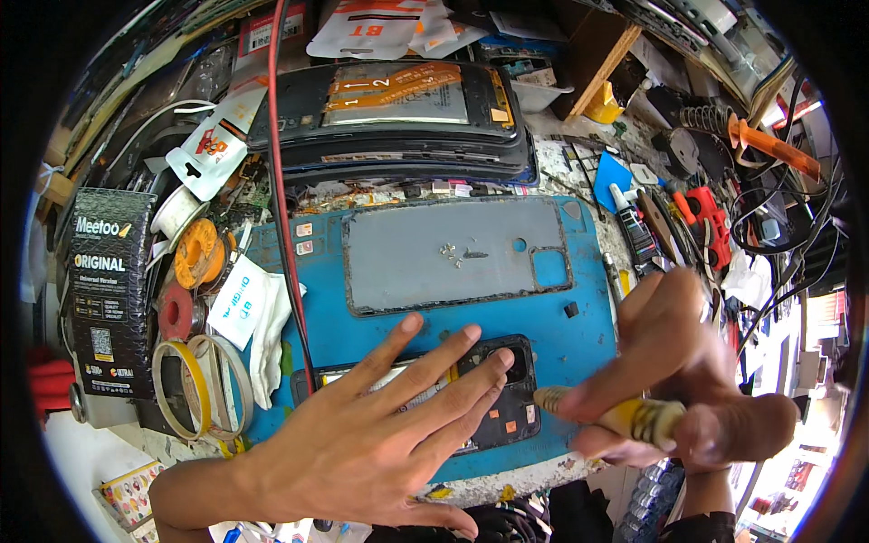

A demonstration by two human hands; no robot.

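Note:
My left hand lies palm down with its fingers spread over an opened phone, hiding much of it. Its battery and dark frame show between and beyond the fingers. Fingers closed, my right hand grips a yellow and cream screwdriver with dark rings, just right of the phone. The narrow end points left toward the phone; motion blurs the hand, and I cannot tell whether the end touches. Behind the phone, a grey back cover rests on the blue mat, with several small screws on it.
Stacked phones stand at the back. A red cable crosses the mat's left side. Tape rolls, wire spools and a black package crowd the left. Red pliers and a glue tube lie right.

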